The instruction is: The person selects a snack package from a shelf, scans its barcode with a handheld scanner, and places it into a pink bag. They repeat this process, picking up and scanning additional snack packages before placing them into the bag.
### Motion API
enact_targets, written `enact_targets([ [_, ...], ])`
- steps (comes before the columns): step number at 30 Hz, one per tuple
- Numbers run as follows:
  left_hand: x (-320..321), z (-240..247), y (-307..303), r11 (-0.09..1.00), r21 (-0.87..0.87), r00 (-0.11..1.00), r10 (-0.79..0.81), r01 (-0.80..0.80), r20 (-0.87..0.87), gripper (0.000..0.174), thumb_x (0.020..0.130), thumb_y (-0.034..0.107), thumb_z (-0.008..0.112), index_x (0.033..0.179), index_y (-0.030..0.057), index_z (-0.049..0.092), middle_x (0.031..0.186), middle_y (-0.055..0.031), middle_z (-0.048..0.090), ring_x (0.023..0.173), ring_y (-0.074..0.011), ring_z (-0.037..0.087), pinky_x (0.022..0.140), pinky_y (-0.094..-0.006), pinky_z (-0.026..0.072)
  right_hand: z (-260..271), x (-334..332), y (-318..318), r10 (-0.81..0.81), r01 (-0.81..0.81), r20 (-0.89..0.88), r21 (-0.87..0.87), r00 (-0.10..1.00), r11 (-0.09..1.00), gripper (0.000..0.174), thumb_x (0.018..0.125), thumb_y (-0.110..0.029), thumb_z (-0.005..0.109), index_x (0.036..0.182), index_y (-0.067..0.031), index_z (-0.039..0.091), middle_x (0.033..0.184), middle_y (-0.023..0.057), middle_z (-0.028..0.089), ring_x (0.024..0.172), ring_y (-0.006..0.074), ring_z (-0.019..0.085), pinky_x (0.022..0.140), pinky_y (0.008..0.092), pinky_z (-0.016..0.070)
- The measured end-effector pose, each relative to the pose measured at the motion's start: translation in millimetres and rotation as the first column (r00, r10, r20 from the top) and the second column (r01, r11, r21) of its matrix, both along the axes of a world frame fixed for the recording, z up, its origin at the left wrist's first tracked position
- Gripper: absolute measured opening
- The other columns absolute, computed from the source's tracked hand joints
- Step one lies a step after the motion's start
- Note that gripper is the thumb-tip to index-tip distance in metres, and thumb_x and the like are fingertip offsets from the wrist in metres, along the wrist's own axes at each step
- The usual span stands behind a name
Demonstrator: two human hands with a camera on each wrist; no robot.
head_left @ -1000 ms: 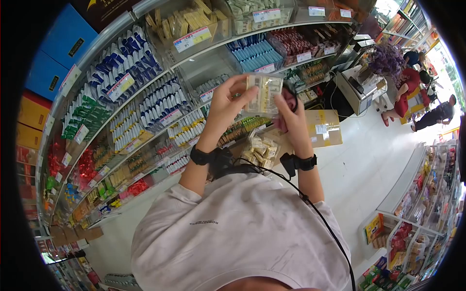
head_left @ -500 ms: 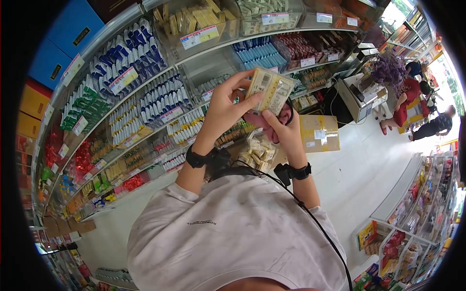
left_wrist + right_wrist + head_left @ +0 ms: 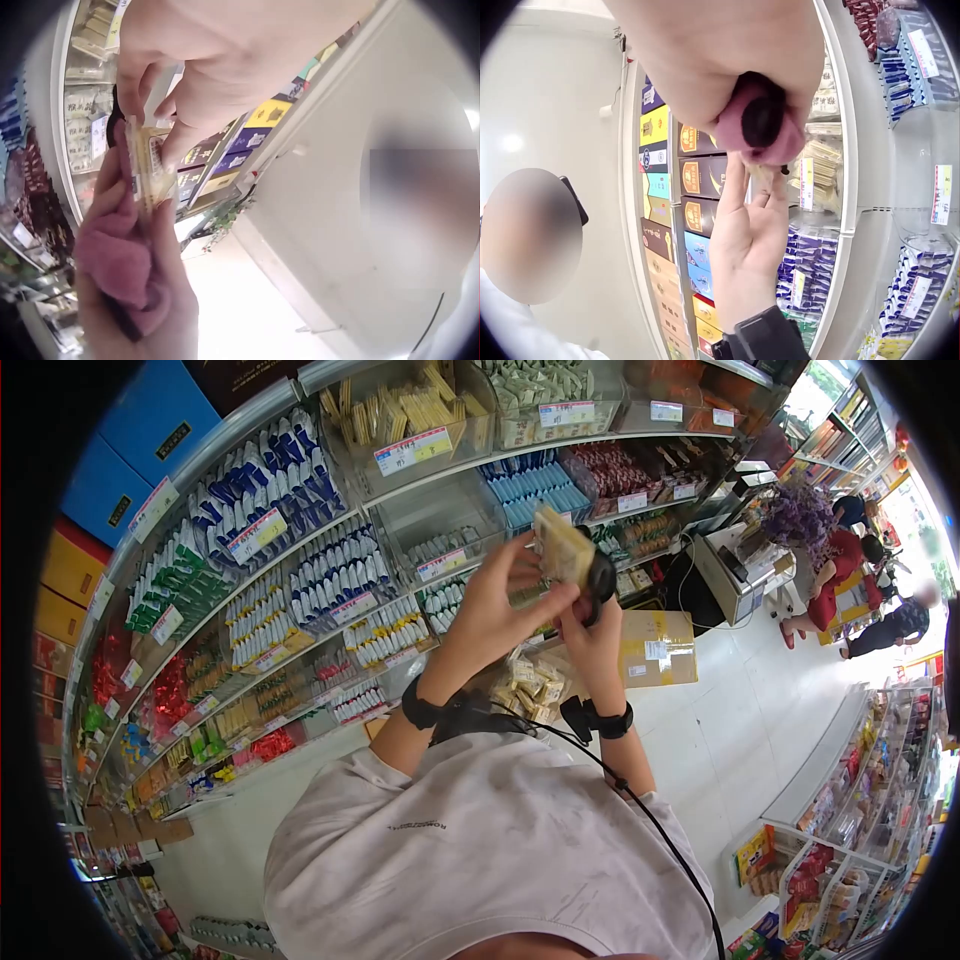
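Note:
A pale yellow snack pack (image 3: 565, 548) in clear wrapping is held up between both hands in the head view, turned nearly edge-on. My left hand (image 3: 492, 600) pinches its near side, thumb on one face and fingertips behind. From below, my right hand (image 3: 597, 650) grips a pink cloth (image 3: 112, 259) with a black part (image 3: 762, 121), its thumb against the pack's lower edge. In the left wrist view the cloth lies bunched in the right palm, right beside the pack (image 3: 154, 161). The right hand and cloth hide most of the pack in the right wrist view.
Tiered shelf bins (image 3: 420, 445) of wrapped snacks stand in front and to the left. Below the hands is a bag of similar yellow packs (image 3: 530, 685), next to a cardboard box (image 3: 655, 650). People (image 3: 840, 550) are at the far right, beyond a counter (image 3: 735, 550).
The pack has tilted from showing its broad face to nearly edge-on, moving slightly right. The left fingers have spread, and the black part of the cloth has come into view beside the pack.

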State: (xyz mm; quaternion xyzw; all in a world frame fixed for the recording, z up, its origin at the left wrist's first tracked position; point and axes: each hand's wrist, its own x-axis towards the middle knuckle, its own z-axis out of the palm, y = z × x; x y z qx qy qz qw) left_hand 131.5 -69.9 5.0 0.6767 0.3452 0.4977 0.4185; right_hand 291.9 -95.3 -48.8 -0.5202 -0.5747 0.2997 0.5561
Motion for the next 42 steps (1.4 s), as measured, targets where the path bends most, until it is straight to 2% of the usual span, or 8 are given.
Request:
enact_targets([
  [4,4,5,1,0.977,-0.209,0.989,-0.014,0.045,0.149,0.059,0.093,0.036,0.077,0.13,-0.0045,0.055,0.105,-0.009,0.067,0.099,-0.0106,0.064,0.083,-0.0284,0.0541,20,1,-3,0.114,-0.202,0.324,0.253,0.939,0.946,0.064,0.091,0.002,0.066,0.151,-0.0045,0.047,0.16,0.0224,0.035,0.145,0.0394,0.04,0.114,0.0422,0.0381],
  [7,0,2,8,0.985,-0.172,0.994,0.052,-0.036,0.094,0.045,0.1,0.035,0.068,0.123,-0.003,0.061,0.099,-0.007,0.068,0.094,-0.0083,0.062,0.078,-0.0272,0.0519,18,-5,-9,0.13,-0.217,0.32,0.255,0.939,0.942,0.067,0.092,0.001,0.065,0.155,-0.0067,0.042,0.162,0.0216,0.032,0.146,0.0399,0.039,0.114,0.0423,0.0379],
  [11,3,4,4,0.998,-0.061,0.999,0.026,-0.029,-0.044,0.037,0.103,0.029,0.063,0.117,-0.0046,0.064,0.093,-0.0099,0.069,0.087,-0.0093,0.061,0.075,-0.0276,0.0495,23,-3,-11,0.181,-0.177,-0.084,0.056,0.98,0.983,0.062,0.102,-0.009,0.058,0.159,-0.0071,0.033,0.156,0.0185,0.039,0.089,0.0179,0.067,0.07,0.0262,0.0541],
  [12,3,6,3,0.997,-0.076,0.997,-0.01,0.004,-0.071,0.037,0.103,0.029,0.062,0.118,-0.005,0.064,0.093,-0.0103,0.069,0.087,-0.0095,0.062,0.076,-0.0282,0.0497,15,-7,-9,0.147,-0.146,-0.31,0.028,0.939,0.989,0.05,0.106,-0.012,0.052,0.154,-0.007,0.04,0.121,0.0097,0.062,0.066,0.0046,0.053,0.05,0.0209,0.0421],
  [15,2,9,4,0.995,-0.071,0.986,-0.078,0.068,-0.148,0.039,0.104,0.03,0.061,0.12,-0.0056,0.064,0.093,-0.0111,0.069,0.085,-0.01,0.061,0.076,-0.0293,0.0502,11,15,4,0.132,-0.218,-0.46,-0.139,0.878,0.966,0.026,0.107,-0.019,0.056,0.128,-0.0036,0.058,0.079,-0.0049,0.06,0.068,0.0018,0.053,0.06,0.02,0.0433],
  [19,3,9,8,0.988,-0.121,0.993,-0.102,0.094,-0.064,0.042,0.103,0.034,0.062,0.119,-0.0047,0.066,0.093,-0.0049,0.068,0.085,-0.0072,0.059,0.076,-0.0259,0.0488,21,27,-5,0.04,-0.248,-0.739,-0.174,0.673,0.953,0.03,0.1,-0.023,0.07,0.122,-0.0045,0.061,0.091,-0.001,0.065,0.076,0.0051,0.06,0.072,0.0196,0.0465],
  [36,28,2,16,0.999,-0.04,0.994,0.039,-0.035,0.102,0.041,0.101,0.023,0.068,0.13,-0.0053,0.065,0.117,-0.0107,0.072,0.099,-0.0086,0.065,0.083,-0.0258,0.0536,3,47,-12,0.135,-0.213,-0.673,-0.034,0.727,0.976,0.016,0.097,-0.017,0.071,0.097,-0.003,0.063,0.063,0.0002,0.062,0.05,0.0066,0.055,0.048,0.0231,0.0397],
  [42,36,15,4,0.994,-0.071,0.993,-0.071,0.078,0.098,0.047,0.096,0.013,0.073,0.137,-0.0051,0.057,0.117,-0.0137,0.072,0.105,-0.0126,0.066,0.087,-0.0271,0.0551,15,35,-22,0.19,-0.266,-0.603,-0.039,0.775,0.963,0.028,0.097,-0.016,0.071,0.117,0.0028,0.064,0.068,0.0028,0.066,0.053,0.0068,0.057,0.048,0.0221,0.0421],
])
